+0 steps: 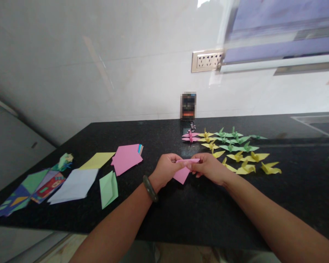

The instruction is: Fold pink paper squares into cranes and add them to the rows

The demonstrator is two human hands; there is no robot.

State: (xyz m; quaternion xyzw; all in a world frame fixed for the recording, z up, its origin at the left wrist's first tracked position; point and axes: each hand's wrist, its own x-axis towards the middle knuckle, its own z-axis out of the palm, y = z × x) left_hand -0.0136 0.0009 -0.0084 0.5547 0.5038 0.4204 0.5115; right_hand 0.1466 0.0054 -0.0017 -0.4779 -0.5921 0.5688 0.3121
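Observation:
Both hands meet over the black stone counter (pixel 197 204), pinching a partly folded pink paper (pixel 183 173). My left hand (pixel 166 168), with a dark green bangle on its wrist, grips the paper's left side. My right hand (pixel 210 167) pinches its upper right edge. The paper's pointed lower corner hangs just above the counter. A stack of pink sheets (pixel 127 157) lies to the left of my hands.
Folded paper cranes lie at the right: yellow (pixel 245 162), green (pixel 234 140) and pink (pixel 190 137). Loose yellow (pixel 97 160), white (pixel 76 184), green (pixel 109 188) and patterned (pixel 33 188) sheets lie at the left. A phone (pixel 188 106) leans on the wall. A sink (pixel 320 122) is far right.

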